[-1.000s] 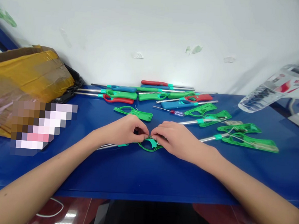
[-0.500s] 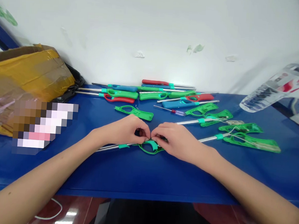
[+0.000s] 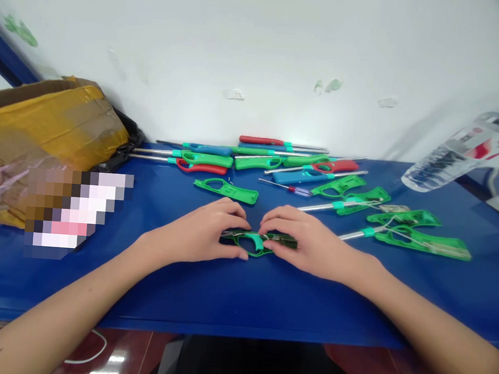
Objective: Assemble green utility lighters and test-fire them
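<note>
Lighter, one, opened: it lies at three o'clock from my left hand, whose thumb and fingers spread around it, and at nine from my right hand, curled over it; whether that pinches I cannot tell. I count one loose shell at eleven, four open shells past two, one screwdriver at one.

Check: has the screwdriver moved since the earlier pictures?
No. The screwdriver keeps its place relative to the pale wall patch and the blue table; the whole view has just shifted slightly.
</note>
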Motion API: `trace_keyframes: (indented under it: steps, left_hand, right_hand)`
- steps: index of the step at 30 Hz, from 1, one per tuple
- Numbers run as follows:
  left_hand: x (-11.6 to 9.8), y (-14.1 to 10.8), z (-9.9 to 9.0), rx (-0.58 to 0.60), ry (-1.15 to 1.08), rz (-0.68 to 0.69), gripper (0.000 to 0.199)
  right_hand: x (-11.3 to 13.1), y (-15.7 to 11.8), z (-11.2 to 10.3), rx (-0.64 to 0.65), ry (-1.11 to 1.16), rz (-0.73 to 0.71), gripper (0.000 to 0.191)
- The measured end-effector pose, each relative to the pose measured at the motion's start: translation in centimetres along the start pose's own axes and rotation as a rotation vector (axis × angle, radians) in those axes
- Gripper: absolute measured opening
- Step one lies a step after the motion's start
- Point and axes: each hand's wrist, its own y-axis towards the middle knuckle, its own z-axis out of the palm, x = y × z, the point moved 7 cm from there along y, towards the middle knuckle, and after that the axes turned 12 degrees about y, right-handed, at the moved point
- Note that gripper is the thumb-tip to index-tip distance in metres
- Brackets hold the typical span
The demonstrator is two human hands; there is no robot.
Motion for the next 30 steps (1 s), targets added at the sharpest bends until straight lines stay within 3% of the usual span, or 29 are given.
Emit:
trace_keyframes:
  steps: [3, 18, 30]
  left_hand:
    - [-0.2, 0.1, 0.3, -0.015, -0.001, -0.003, 0.033]
    - [-0.5, 0.4, -0.1, -0.059, 0.065, -0.023, 0.03]
    - [-0.8, 0.5, 0.6, -0.039, 0.063, 0.035, 0.028]
  right_hand:
    - [0.3, 0.0, 0.0, -0.015, 0.002, -0.013, 0.015]
    - [1.0, -0.3, 0.4, -0.024, -0.057, -0.088, 0.031]
    - [2.0, 0.6, 0.9, -0.04, -0.119, -0.101, 0.021]
